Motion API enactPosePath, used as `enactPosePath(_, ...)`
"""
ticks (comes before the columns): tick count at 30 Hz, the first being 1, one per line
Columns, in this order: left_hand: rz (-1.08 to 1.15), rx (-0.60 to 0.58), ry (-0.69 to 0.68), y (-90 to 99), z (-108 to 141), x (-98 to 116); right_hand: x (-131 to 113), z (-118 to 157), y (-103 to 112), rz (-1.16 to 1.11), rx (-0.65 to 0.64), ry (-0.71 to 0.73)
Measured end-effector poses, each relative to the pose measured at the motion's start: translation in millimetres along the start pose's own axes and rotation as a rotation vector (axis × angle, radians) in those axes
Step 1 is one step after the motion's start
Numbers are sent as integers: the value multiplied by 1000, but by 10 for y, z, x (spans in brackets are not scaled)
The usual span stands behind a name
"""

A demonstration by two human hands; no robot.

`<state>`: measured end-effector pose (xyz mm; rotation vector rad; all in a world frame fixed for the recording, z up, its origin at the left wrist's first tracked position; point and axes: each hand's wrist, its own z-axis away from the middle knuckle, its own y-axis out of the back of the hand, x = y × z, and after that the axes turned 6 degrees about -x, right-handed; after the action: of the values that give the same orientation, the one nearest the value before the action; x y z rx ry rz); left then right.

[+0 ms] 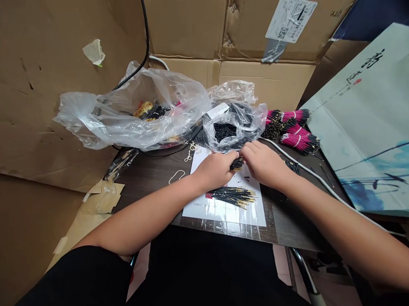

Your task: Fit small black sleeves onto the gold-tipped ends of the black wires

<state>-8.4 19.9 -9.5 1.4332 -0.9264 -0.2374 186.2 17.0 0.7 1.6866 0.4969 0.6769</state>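
On the bench (148, 177), a clear bag (124, 117) is placed behind and left of the white sheet (194, 212). Over the sheet, the grip of the left hand (217, 169) is clamped on a black bundle (236, 164); for the right hand (264, 160), the grip's state cannot be told. On the sheet, gold-tipped black pins (231, 195) are laid.

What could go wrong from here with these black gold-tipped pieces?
The black bundle in the left grip might slip and scatter if that hold loosens. The pile of similar pieces on the white sheet, just below, could be knocked out of line. The open plastic bag, close beyond the right grip, might be nudged and spill.
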Motion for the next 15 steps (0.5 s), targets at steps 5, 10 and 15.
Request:
enactPosePath(5, 62, -46, -53, 3, 16, 33, -183, 271, 52, -108, 114, -116)
enactPosePath(10, 110, -99, -93, -8, 41, 82, -232, 348, -28, -148, 163, -75)
enactPosePath(15, 86, -75, -106, -32, 38, 67, -204, 367, -45, -489, 264, -131)
